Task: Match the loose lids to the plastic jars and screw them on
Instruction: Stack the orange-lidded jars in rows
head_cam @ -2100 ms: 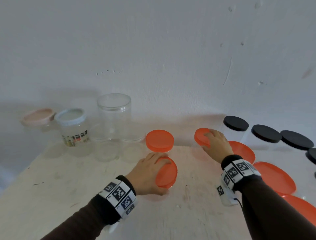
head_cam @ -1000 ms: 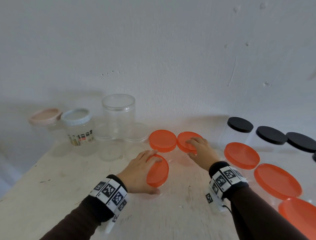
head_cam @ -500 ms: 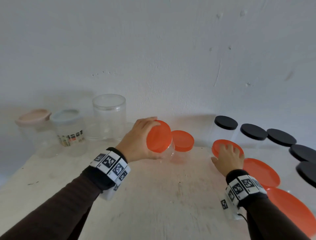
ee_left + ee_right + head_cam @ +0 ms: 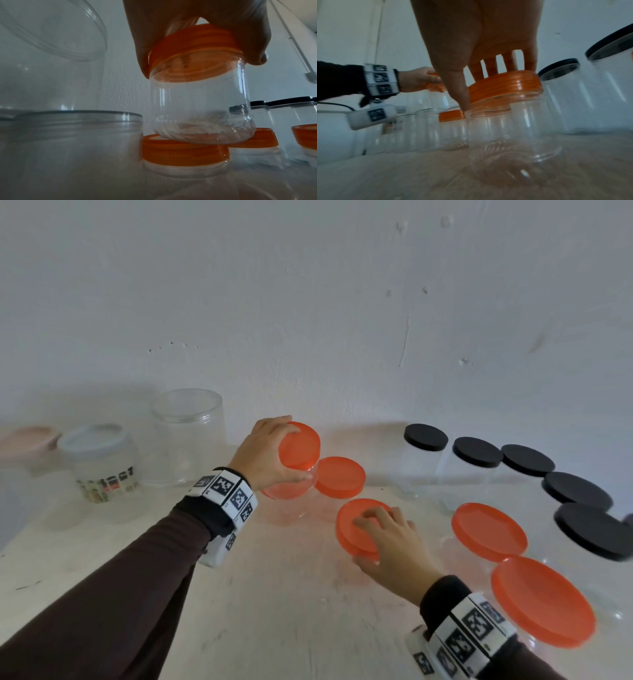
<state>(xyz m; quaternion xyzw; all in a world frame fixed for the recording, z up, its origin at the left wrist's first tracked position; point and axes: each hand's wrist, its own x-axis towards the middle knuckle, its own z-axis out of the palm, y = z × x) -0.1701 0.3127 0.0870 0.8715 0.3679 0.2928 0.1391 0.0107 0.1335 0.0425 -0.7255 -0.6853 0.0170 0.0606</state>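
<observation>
While the left hand [image 4: 263,455] grips a lidded jar [image 4: 200,108] raised mid-frame, tilted over another; the right hand [image 4: 394,546] clasps the nearer jar's lid [image 4: 352,525] lower right.

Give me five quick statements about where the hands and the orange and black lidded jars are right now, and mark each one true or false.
1. The left hand holds an orange-lidded jar lifted above another orange-lidded jar. True.
2. The right hand grips a black lid. False: it grips the orange lid of a clear jar.
3. The black-lidded jars stand on the right side of the table. True.
4. The jar under the right hand lies on its side. False: it stands roughly upright, slightly tilted.
5. The tall clear jar at the back left carries an orange lid. False: no orange lid is on it.
</observation>
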